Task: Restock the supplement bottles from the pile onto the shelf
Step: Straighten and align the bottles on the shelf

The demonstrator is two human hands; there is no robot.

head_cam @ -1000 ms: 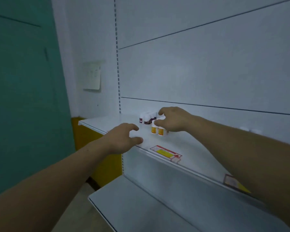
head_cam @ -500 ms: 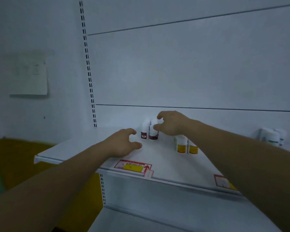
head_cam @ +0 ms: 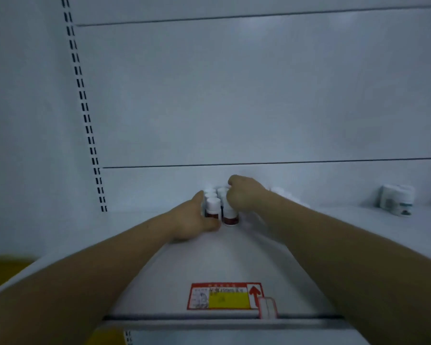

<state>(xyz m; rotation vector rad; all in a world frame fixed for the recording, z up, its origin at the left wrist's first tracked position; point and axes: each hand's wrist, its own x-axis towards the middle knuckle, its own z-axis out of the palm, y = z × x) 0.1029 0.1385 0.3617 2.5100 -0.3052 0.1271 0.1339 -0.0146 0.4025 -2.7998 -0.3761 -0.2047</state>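
My left hand (head_cam: 193,221) is flat and open against the left side of the red-label bottles (head_cam: 213,207) at the back of the shelf (head_cam: 234,257). My right hand (head_cam: 243,195) is curled over the right bottle (head_cam: 230,215), behind the price tag (head_cam: 224,296).

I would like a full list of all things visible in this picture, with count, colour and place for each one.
red-label bottles: about five, white with dark red labels, upright in a tight cluster at the shelf's back centre
other bottles: two or three, white with greenish labels, far right on the shelf
shelf: one, white, across the middle
price tag: one, red and yellow, on the shelf's front edge
slotted upright: one, white, left
left hand: against the cluster's left side
right hand: closed on the right front bottle
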